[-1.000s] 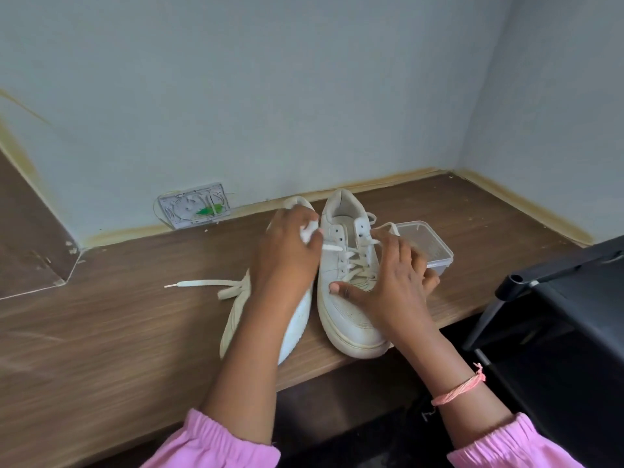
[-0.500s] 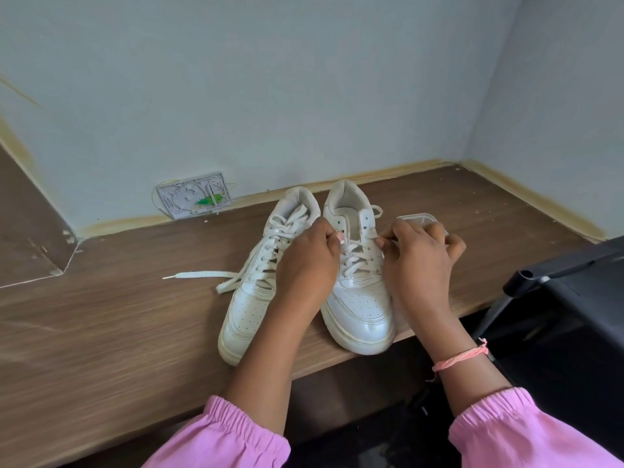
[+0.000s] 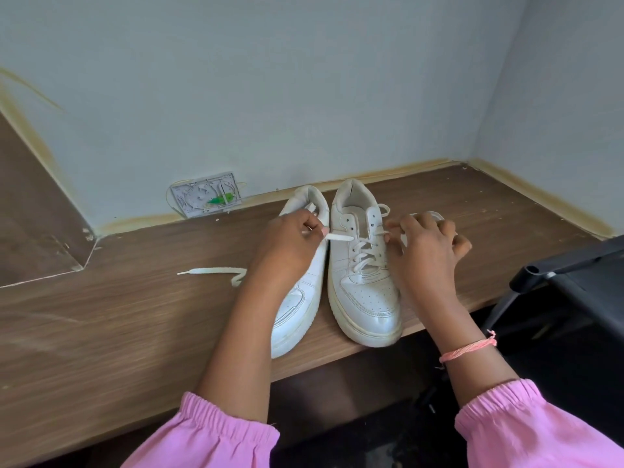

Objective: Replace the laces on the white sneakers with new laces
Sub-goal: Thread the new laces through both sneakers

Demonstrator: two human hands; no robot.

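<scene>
the flat, limp white lace (image 3: 341, 237) sat half-threaded in the right white leather sneaker (image 3: 363, 265) on the wooden desk (image 3: 135, 315); left hand (image 3: 290, 244) and right hand (image 3: 422, 244) each pinched an end (best held near the stiff tips).

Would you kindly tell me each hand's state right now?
Left hand: pinching a lace end.
Right hand: pinching the lace's other end at the eyelets.

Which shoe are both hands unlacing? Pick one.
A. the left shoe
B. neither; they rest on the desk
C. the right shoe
C: the left hand pinches a lace end drawn out of the right shoe, and the right hand pinches the lace at that shoe's far side.
</scene>
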